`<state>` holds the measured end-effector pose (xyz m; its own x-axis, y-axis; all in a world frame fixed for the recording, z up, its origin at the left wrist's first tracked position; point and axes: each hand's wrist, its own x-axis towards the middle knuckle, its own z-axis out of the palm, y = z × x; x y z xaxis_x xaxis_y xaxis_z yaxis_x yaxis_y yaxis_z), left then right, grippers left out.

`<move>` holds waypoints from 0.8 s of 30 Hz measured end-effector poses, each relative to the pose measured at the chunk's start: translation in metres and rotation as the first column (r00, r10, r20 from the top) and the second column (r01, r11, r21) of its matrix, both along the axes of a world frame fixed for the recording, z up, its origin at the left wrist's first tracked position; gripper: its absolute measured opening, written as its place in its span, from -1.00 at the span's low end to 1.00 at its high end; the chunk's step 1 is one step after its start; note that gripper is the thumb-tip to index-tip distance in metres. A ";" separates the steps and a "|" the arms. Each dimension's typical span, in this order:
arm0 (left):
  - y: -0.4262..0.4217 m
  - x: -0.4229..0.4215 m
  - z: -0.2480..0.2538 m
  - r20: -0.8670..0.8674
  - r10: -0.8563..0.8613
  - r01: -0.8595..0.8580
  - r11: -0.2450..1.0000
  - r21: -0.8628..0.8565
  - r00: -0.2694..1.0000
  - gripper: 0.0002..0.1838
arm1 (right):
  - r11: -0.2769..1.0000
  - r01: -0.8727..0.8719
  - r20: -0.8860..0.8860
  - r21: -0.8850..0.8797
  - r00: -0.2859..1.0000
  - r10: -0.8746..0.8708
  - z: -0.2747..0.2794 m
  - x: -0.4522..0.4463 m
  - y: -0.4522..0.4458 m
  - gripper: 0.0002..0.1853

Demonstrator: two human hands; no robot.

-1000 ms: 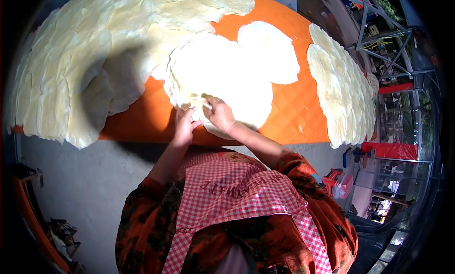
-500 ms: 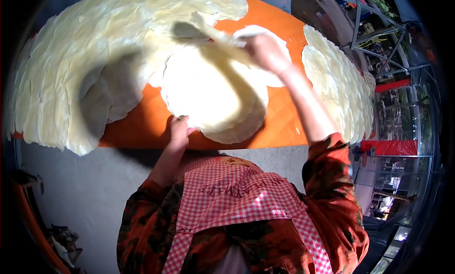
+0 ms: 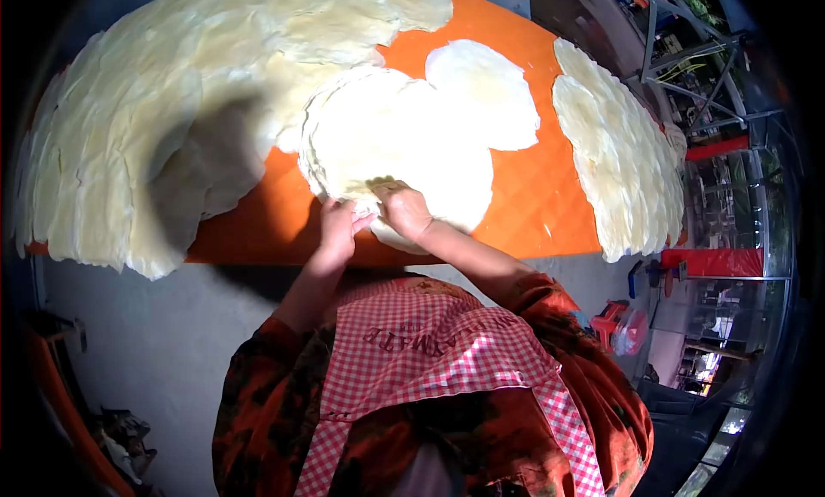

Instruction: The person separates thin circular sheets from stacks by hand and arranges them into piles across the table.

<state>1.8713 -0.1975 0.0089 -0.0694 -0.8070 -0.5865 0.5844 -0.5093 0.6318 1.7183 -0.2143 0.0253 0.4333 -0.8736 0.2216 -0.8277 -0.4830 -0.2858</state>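
Note:
A pile of thin, pale round sheets point(image 3: 395, 136) lies on the orange table point(image 3: 284, 213), partly washed out by bright light. My left hand point(image 3: 339, 225) pinches the near edge of the pile, at its lower left. Right beside it, my right hand point(image 3: 400, 208) has its fingers curled in on the near part of the top sheet. What its fingertips hold is hidden. Touching the pile at the upper right is another pale round sheet point(image 3: 483, 93).
Overlapping pale sheets point(image 3: 112, 145) cover the table's left and far side. More overlapping sheets point(image 3: 612, 153) lie at its right end. A red object with clear plastic point(image 3: 620, 325) stands on the floor at the right, beyond the table's near edge.
Half a second ago my right hand was swinging a sheet over the far right of the pile; now it is back at the near edge beside my left hand, which has stayed there.

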 end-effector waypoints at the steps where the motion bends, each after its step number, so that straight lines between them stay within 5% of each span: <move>1: 0.000 -0.001 0.002 0.046 0.002 -0.002 1.000 -0.006 0.999 -0.67 | 1.000 0.025 0.004 -0.004 1.000 -0.025 -0.006 0.000 0.000 -0.59; 5: 0.000 0.005 -0.014 0.064 -0.029 0.030 1.000 -0.009 0.998 -0.71 | 0.982 0.112 0.062 0.155 0.990 -0.123 0.035 0.008 -0.001 -0.60; 8: -0.003 0.003 -0.011 0.068 -0.024 0.027 0.999 -0.042 0.997 -0.70 | 0.996 -0.071 0.173 -0.057 0.982 0.080 -0.004 0.005 -0.001 -0.62; 12: -0.012 0.004 0.004 0.035 -0.022 0.023 0.999 -0.022 0.999 -0.70 | 0.969 0.108 0.211 0.223 0.965 -0.156 0.037 0.010 -0.011 -0.66; 17: -0.018 0.011 -0.017 -0.074 -0.101 0.093 0.991 -0.097 0.992 -0.71 | 0.994 -0.090 0.217 0.068 0.973 0.073 0.003 0.010 0.003 -0.51; 20: -0.013 0.015 0.010 -0.192 -0.074 0.045 0.987 -0.152 0.979 -0.74 | 0.940 -0.095 0.235 0.327 0.972 0.016 -0.023 -0.015 -0.055 -0.46; 22: -0.010 0.022 0.024 0.028 -0.006 0.014 0.963 -0.269 1.000 -0.71 | 0.864 0.071 0.092 0.498 0.987 -0.134 0.051 -0.035 -0.110 -0.50; 24: 0.007 0.031 -0.003 0.124 -0.022 0.046 0.980 -0.193 0.992 -0.71 | 0.982 0.058 -0.088 0.182 0.995 -0.042 0.137 -0.052 -0.134 -0.59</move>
<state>1.9025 -0.1908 0.0061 -0.0371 -0.9049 -0.4240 0.4823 -0.3878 0.7855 1.6658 -0.3484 0.1624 0.3981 -0.9171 0.0205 -0.8740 -0.3860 -0.2951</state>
